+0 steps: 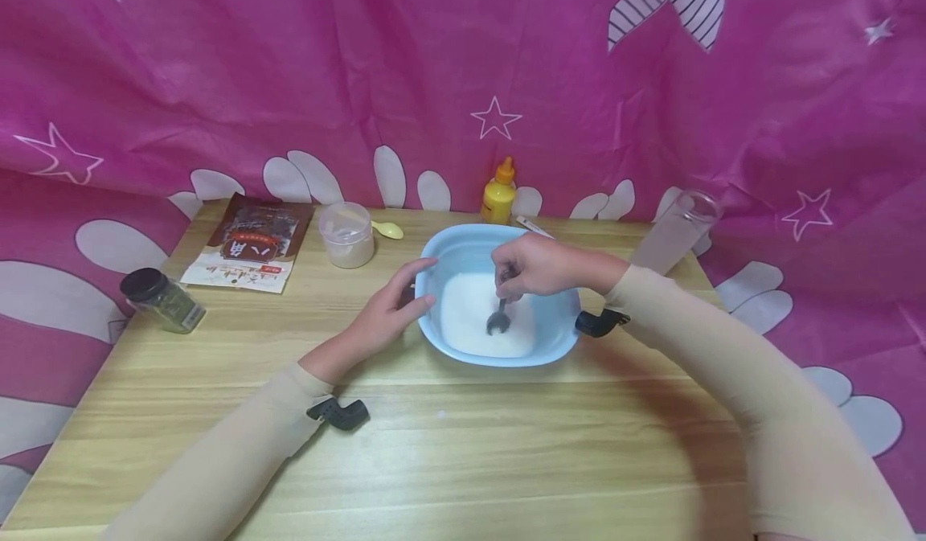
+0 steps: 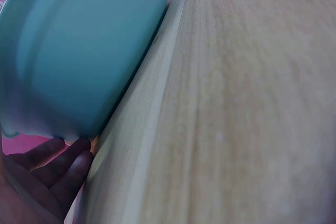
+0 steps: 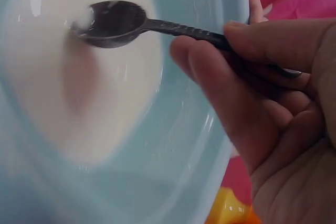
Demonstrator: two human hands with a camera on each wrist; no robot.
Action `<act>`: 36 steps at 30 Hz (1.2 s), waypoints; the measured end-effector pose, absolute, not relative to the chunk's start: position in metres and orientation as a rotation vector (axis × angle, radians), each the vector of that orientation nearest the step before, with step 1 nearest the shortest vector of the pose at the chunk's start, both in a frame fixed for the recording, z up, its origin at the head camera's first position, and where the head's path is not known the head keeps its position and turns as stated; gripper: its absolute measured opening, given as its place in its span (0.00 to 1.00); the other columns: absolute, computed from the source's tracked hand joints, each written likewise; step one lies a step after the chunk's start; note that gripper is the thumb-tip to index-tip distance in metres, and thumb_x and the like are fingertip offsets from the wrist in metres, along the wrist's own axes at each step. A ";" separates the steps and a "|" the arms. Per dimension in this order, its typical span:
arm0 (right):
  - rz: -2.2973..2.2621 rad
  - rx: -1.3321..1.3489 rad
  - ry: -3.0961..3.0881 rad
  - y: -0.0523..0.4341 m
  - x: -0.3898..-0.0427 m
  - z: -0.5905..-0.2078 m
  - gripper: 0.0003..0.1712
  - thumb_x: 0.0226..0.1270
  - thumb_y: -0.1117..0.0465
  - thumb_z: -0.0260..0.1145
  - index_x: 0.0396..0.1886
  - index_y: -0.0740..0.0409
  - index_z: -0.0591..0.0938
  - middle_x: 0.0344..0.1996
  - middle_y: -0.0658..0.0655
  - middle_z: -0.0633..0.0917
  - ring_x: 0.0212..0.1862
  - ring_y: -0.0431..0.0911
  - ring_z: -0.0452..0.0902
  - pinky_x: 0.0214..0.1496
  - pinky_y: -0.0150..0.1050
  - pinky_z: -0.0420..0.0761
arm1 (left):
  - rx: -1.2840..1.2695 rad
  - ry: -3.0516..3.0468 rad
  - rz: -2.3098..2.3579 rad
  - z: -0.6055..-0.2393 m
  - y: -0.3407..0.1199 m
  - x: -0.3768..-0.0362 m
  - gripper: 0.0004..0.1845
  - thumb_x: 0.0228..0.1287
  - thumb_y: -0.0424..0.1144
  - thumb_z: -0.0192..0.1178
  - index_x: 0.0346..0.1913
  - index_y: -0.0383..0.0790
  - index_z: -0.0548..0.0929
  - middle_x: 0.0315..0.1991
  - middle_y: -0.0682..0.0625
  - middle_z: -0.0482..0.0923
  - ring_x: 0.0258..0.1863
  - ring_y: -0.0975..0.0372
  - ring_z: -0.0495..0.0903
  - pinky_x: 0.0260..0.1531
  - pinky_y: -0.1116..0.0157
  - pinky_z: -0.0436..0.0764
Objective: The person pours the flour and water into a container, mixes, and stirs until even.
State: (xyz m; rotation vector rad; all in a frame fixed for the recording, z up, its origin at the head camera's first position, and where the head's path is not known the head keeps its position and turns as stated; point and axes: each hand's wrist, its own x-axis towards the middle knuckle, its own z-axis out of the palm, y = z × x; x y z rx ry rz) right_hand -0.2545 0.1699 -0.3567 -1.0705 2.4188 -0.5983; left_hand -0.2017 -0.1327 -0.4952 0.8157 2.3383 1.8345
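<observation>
A light blue basin [image 1: 555,340] sits on the wooden table with white liquid [image 1: 463,316] in its bottom. My left hand [image 1: 383,316] holds the basin's left side, thumb and index finger over the rim; in the left wrist view its other fingers [image 2: 79,169] lie against the outer wall. Over the basin, my right hand [image 1: 535,266] pinches a black spoon [image 1: 497,321] by its handle. The spoon's bowl [image 3: 118,23] is tilted at the liquid's surface in the right wrist view, with a small white bit at its tip.
Behind the basin stands a yellow squeeze bottle [image 1: 499,195]. To the left are a clear tub [image 1: 347,239], a yellow spoon [image 1: 389,230], a brown and white packet [image 1: 249,243] and a black-lidded jar [image 1: 166,304]. A tall clear cup [image 1: 673,231] stands at the back right, before a pink curtain [image 1: 434,59].
</observation>
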 end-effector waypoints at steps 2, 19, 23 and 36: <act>-0.580 -1.038 2.421 0.175 -0.254 -0.354 0.11 0.73 0.65 0.79 0.33 0.53 0.84 0.28 0.45 0.90 0.35 0.40 0.90 0.39 0.38 0.85 | 0.807 2.342 1.830 -0.496 -0.133 -0.202 0.33 0.87 0.42 0.60 0.87 0.50 0.64 0.87 0.41 0.60 0.77 0.39 0.74 0.73 0.43 0.80; -0.707 -1.137 2.415 0.130 -0.258 -0.365 0.06 0.74 0.61 0.79 0.39 0.50 0.88 0.33 0.41 0.92 0.38 0.42 0.88 0.40 0.41 0.88 | 0.809 2.306 1.852 -0.495 -0.133 -0.200 0.33 0.86 0.39 0.60 0.87 0.48 0.64 0.86 0.40 0.62 0.75 0.39 0.76 0.71 0.44 0.82; -0.746 -1.138 2.530 0.126 -0.264 -0.369 0.07 0.74 0.63 0.79 0.38 0.52 0.87 0.34 0.42 0.92 0.37 0.42 0.87 0.38 0.40 0.87 | 0.806 2.284 1.858 -0.494 -0.131 -0.200 0.33 0.87 0.39 0.60 0.87 0.48 0.63 0.86 0.40 0.61 0.76 0.38 0.75 0.70 0.44 0.83; -0.575 -1.028 2.772 0.142 -0.276 -0.368 0.06 0.74 0.64 0.79 0.42 0.56 0.88 0.37 0.51 0.92 0.36 0.46 0.85 0.40 0.39 0.90 | 0.794 2.325 1.825 -0.491 -0.133 -0.199 0.33 0.87 0.41 0.59 0.87 0.47 0.64 0.86 0.39 0.62 0.75 0.38 0.76 0.73 0.42 0.80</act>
